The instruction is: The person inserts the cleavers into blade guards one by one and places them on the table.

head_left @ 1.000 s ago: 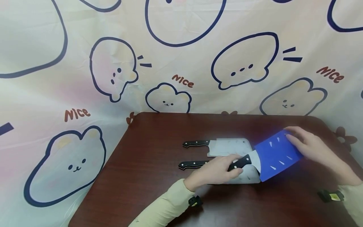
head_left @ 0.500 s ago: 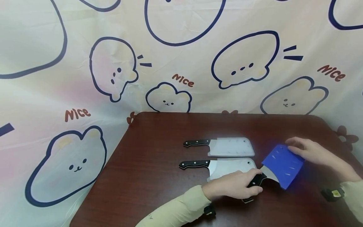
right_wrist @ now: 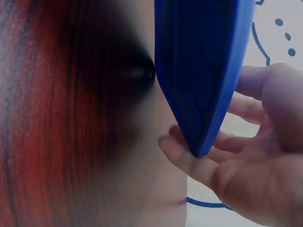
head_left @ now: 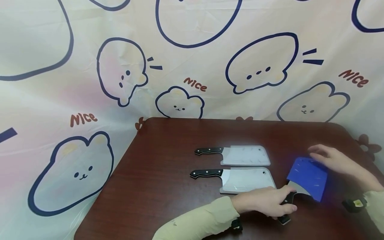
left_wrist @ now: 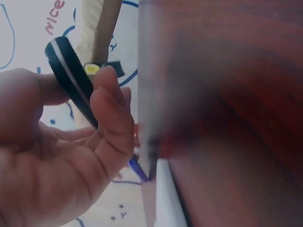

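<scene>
In the head view my left hand (head_left: 264, 201) grips the black riveted handle of a cleaver (head_left: 288, 200), and that handle (left_wrist: 71, 78) also shows between thumb and fingers in the left wrist view. A translucent blue sheath (head_left: 309, 178) covers most of its blade, leaving a strip of metal bare near the handle. My right hand (head_left: 336, 160) is at the sheath's far corner, fingers loosely extended. Seen from the right wrist, the blue sheath (right_wrist: 199, 71) comes down against the fingers; whether the thumb presses it cannot be told.
Two more cleavers lie flat on the brown table (head_left: 162, 186), a rear cleaver (head_left: 246, 155) and a front cleaver (head_left: 249, 180), both with black handles to the left and whitish sheaths. A cloth (head_left: 186, 66) printed with cartoon bears hangs behind the table.
The blue-sheathed cleaver has moved right and toward me, away from above the front cleaver, turning its handle nearer to me. My left hand moved with it; my right hand shifted slightly down.
</scene>
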A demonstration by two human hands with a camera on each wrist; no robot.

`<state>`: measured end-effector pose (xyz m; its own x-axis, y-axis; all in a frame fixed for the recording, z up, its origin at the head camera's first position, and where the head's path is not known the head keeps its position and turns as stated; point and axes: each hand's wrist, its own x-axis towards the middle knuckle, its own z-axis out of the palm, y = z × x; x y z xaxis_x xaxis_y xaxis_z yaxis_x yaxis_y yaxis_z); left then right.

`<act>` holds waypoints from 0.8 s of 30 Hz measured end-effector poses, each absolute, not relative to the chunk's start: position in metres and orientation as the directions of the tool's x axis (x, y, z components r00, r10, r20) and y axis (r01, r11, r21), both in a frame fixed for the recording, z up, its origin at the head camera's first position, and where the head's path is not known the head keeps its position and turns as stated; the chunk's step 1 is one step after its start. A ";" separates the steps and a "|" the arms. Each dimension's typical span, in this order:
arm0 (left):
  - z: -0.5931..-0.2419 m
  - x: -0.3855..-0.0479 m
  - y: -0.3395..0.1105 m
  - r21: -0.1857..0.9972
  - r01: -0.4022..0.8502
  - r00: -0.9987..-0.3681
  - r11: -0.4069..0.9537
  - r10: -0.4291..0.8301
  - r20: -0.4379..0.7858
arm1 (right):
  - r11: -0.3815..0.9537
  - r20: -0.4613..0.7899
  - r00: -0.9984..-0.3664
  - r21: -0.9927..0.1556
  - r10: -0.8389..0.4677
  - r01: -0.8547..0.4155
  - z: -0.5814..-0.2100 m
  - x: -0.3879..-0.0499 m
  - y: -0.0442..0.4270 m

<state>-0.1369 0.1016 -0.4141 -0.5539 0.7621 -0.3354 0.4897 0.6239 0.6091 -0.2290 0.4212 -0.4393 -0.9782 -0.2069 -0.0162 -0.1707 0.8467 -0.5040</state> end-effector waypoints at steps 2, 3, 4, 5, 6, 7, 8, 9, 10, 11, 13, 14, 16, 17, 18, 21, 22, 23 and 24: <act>-0.416 -0.136 0.107 0.607 0.493 -0.548 0.623 0.764 -0.339 | 0.842 -0.008 -0.981 -0.513 -0.195 -0.163 -0.440 -0.229 0.423; -0.417 -0.137 0.109 0.602 0.500 -0.549 0.622 0.766 -0.335 | 0.846 -0.013 -0.983 -0.512 -0.183 -0.150 -0.439 -0.229 0.423; -0.417 -0.138 0.110 0.598 0.513 -0.544 0.615 0.773 -0.328 | 0.848 -0.032 -0.986 -0.515 -0.164 -0.124 -0.438 -0.229 0.423; -0.417 -0.140 0.111 0.600 0.525 -0.536 0.604 0.782 -0.319 | 0.851 -0.041 -0.988 -0.513 -0.151 -0.109 -0.436 -0.229 0.423; -0.417 -0.142 0.111 0.595 0.545 -0.527 0.591 0.793 -0.305 | 0.857 -0.039 -0.989 -0.505 -0.141 -0.102 -0.435 -0.229 0.423; -0.416 -0.145 0.110 0.583 0.573 -0.517 0.576 0.806 -0.288 | 0.859 -0.047 -0.990 -0.504 -0.131 -0.090 -0.433 -0.228 0.422; -0.415 -0.147 0.109 0.571 0.599 -0.507 0.562 0.818 -0.272 | 0.862 -0.045 -0.991 -0.500 -0.125 -0.086 -0.431 -0.228 0.422; -0.413 -0.150 0.108 0.555 0.622 -0.505 0.553 0.825 -0.256 | 0.864 -0.034 -0.992 -0.496 -0.121 -0.088 -0.429 -0.227 0.421; -0.411 -0.152 0.106 0.543 0.639 -0.501 0.545 0.831 -0.243 | 0.863 -0.026 -0.993 -0.497 -0.119 -0.091 -0.428 -0.226 0.421; -0.408 -0.155 0.103 0.531 0.648 -0.507 0.546 0.830 -0.235 | 0.862 -0.017 -0.993 -0.498 -0.121 -0.097 -0.426 -0.225 0.420; -0.402 -0.160 0.097 0.494 0.666 -0.528 0.559 0.821 -0.217 | 0.857 -0.012 -0.993 -0.505 -0.121 -0.098 -0.423 -0.223 0.418; -0.398 -0.162 0.093 0.481 0.668 -0.539 0.568 0.815 -0.214 | 0.856 -0.017 -0.993 -0.508 -0.119 -0.094 -0.422 -0.221 0.416; -0.393 -0.169 0.081 0.468 0.676 -0.545 0.570 0.813 -0.203 | 0.852 -0.009 -0.992 -0.512 -0.129 -0.106 -0.419 -0.218 0.414; -0.390 -0.173 0.075 0.460 0.685 -0.543 0.565 0.817 -0.195 | 0.853 0.000 -0.991 -0.509 -0.136 -0.117 -0.417 -0.217 0.412; -0.387 -0.177 0.068 0.452 0.695 -0.539 0.559 0.821 -0.187 | 0.854 0.014 -0.989 -0.504 -0.145 -0.132 -0.416 -0.215 0.411; -0.381 -0.191 0.043 0.469 0.699 -0.535 0.540 0.830 -0.158 | 0.866 0.053 -0.984 -0.467 -0.171 -0.176 -0.409 -0.214 0.407; -0.379 -0.196 0.034 0.478 0.695 -0.539 0.538 0.829 -0.148 | 0.871 0.051 -0.983 -0.456 -0.179 -0.182 -0.406 -0.214 0.406; -0.377 -0.200 0.025 0.488 0.688 -0.549 0.538 0.825 -0.136 | 0.874 0.063 -0.981 -0.445 -0.184 -0.193 -0.404 -0.214 0.404; -0.375 -0.204 0.016 0.503 0.674 -0.562 0.541 0.818 -0.126 | 0.880 0.068 -0.980 -0.433 -0.185 -0.196 -0.401 -0.214 0.402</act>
<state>-0.2042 0.0155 -0.3755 -0.5618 0.8176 -0.1263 0.6739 0.5408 0.5033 -0.2144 0.4022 -0.4005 -0.9804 -0.1848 0.0678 -0.1958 0.8801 -0.4326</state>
